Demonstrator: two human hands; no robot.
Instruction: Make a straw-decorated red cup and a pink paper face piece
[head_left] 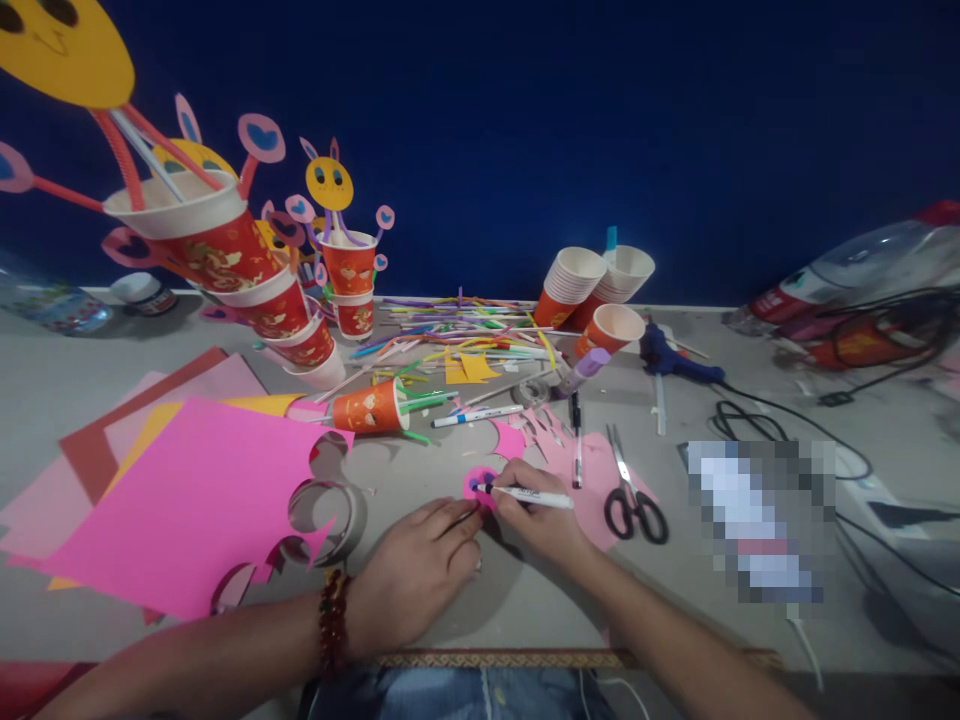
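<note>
A small pink paper circle (472, 480) with blue marks on it lies on the grey table between my hands. My right hand (536, 515) grips a white marker (536, 496), its dark tip touching the circle. My left hand (420, 565) is closed, fingers together, steadying the circle's lower edge; the fingertips partly cover it. Just beyond the circle lie a bright pink paper scrap (511, 439) and a blue-and-white marker (480, 415). Pale pink paper (596, 460) spreads to the right, beside scissors (632, 495) with black handles and a black pen (577, 440).
At left, coloured paper sheets (187, 500) overlap near a tape roll (356, 520). Red paper cups (217, 250) with yellow-faced figures rise behind them. Pipe cleaners and straws (465, 325), stacked cups (566, 285), a blue glue gun (675, 360) with cable and a bottle (840, 270) stand farther back.
</note>
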